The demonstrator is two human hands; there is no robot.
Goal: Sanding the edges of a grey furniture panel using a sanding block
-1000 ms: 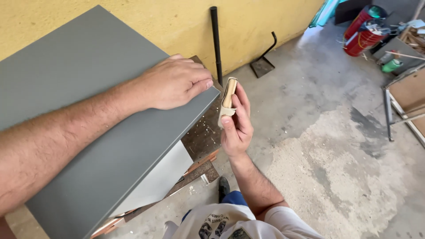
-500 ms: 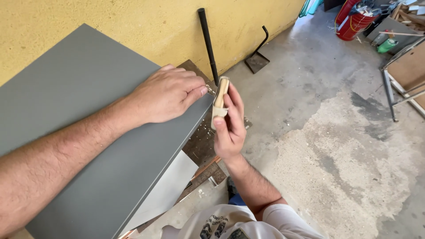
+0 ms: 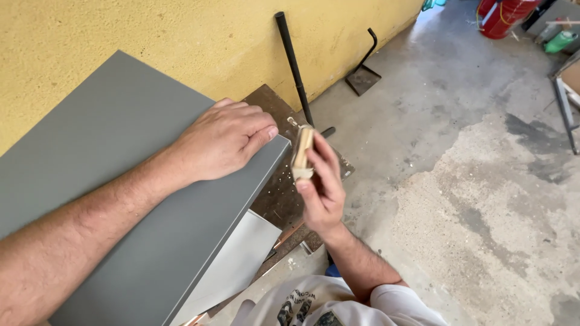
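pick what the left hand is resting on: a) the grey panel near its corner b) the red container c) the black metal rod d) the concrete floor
a: the left hand lies flat on the grey panel close to its corner, while the right hand holds a small wooden block beside the panel's edge.

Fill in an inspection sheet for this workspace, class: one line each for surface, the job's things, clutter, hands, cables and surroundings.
Surface: grey panel lying flat, its corner near the yellow wall.
Job's things: small wooden block held upright at the panel's end edge.
Clutter: brown board and white sheet under the panel; black rod leaning on the wall; black bracket on the floor.
Hands: left hand pressed flat on the panel; right hand gripping the block.
Cables: nothing seen.
Surroundings: stained concrete floor; red container and green bottle at the far end.
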